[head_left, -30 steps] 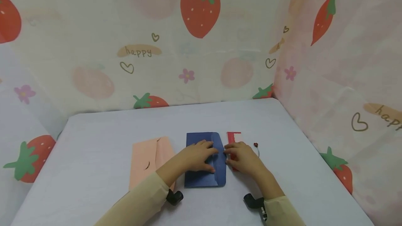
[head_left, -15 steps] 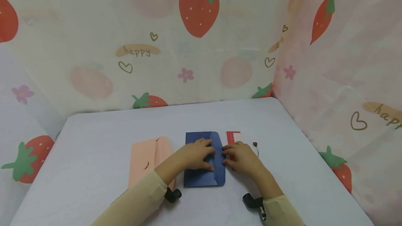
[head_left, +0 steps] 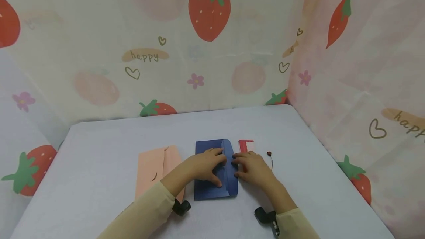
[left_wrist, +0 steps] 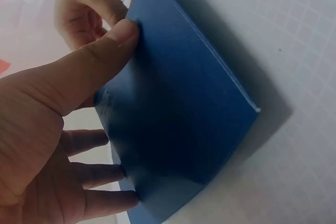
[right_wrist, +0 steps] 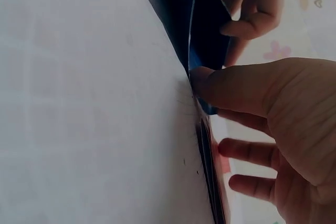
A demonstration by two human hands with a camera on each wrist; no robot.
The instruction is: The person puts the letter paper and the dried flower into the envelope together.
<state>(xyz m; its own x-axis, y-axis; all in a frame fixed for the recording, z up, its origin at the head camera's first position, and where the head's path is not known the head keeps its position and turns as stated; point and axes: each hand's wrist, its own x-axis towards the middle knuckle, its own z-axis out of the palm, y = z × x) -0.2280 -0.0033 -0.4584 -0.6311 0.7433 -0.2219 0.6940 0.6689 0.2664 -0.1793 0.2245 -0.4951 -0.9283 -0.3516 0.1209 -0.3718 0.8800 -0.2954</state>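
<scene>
A dark blue envelope (head_left: 208, 193) lies on the white table with its flap (head_left: 233, 189) extending to the right. My left hand (head_left: 206, 165) rests on its middle, fingers and thumb spread; the left wrist view shows the thumb and several fingertips touching the blue paper (left_wrist: 173, 98). At the flap's right edge, my right hand (head_left: 254, 167) touches the paper with its fingertips. Close up in the right wrist view, the right thumb (right_wrist: 231, 90) lies against the edge of the blue paper (right_wrist: 178, 19), with the other fingers apart from it. A red and white card (head_left: 246, 145) is partly covered by my right hand.
Left of the blue envelope lies a peach envelope (head_left: 151, 163), partly under my left forearm. A thin stem with a small dark red flower-like head (head_left: 269, 153) lies right of the card. Strawberry-print cloth (head_left: 209, 73) hangs behind the table (head_left: 109, 135).
My right hand has slid slightly left, further onto the blue flap. The left thumb has shifted a little toward the near side. Both envelopes stay about where they were.
</scene>
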